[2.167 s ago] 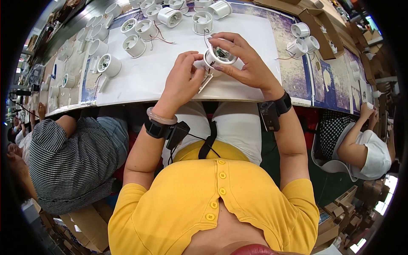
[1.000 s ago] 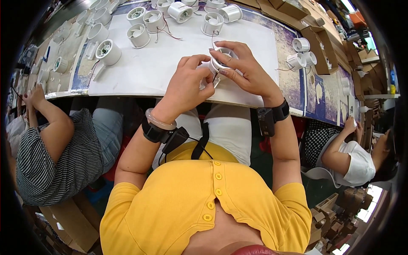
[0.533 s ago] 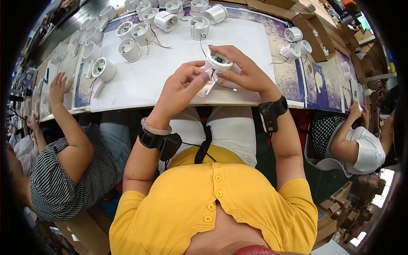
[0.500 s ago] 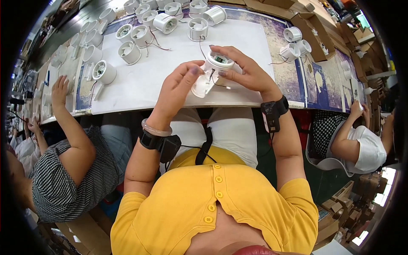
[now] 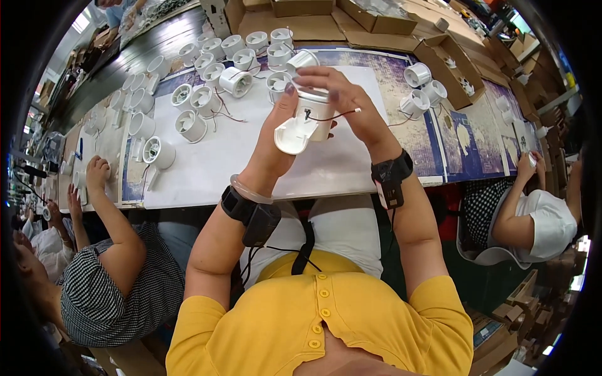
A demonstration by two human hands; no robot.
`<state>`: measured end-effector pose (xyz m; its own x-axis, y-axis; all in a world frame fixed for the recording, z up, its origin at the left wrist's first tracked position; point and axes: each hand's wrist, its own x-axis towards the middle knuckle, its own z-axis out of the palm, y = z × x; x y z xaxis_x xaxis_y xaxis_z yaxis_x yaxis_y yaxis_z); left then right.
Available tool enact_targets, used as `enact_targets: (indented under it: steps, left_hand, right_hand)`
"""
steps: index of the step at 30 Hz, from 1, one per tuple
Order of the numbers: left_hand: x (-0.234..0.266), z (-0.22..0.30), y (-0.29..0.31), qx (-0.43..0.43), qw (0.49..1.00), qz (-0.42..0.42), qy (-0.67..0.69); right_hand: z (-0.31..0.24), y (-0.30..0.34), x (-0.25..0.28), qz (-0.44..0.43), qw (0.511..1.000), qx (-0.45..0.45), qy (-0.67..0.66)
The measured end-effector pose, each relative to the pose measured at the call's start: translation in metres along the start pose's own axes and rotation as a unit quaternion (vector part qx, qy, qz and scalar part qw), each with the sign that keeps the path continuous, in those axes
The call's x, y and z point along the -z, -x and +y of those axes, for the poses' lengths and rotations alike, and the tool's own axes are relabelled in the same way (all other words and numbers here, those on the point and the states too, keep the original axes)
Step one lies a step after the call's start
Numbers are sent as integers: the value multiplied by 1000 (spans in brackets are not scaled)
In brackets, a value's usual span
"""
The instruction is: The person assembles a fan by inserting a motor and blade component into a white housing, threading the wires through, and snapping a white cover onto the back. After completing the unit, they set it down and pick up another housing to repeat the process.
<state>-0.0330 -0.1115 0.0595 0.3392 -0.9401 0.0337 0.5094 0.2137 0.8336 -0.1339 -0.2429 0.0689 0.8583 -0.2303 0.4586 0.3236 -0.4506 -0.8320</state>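
One white housing (image 5: 319,130) sits in the left hand (image 5: 270,134).

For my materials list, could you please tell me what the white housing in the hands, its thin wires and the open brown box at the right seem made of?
White housing: probably moulded plastic, smooth and slightly glossy, with even colour and thin curved walls.
Thin wires: likely plastic-coated, bending freely; the core is hidden.
Open brown box: apparently cardboard, matt, with straight folded walls.

Forearms (image 5: 216,250) reaching forward, left hand (image 5: 276,119) thumb up, right hand (image 5: 352,105) fingers pointing left
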Motion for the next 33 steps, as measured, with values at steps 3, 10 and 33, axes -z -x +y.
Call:
enact_targets:
  steps: [3, 10, 33]
  left_hand:
    - [0, -2, -10, -17, 999, -27, -42]
    - [9, -21, -34, -22, 993, -23, -112]
    - [16, -30, -36, -39, 992, 33, -114]
  right_hand:
    - [6, -12, 0, 73, 985, -19, -155]
    - [34, -8, -4, 93, 963, -78, -242]
    - [35, -11, -15, 148, 935, -153, -283]
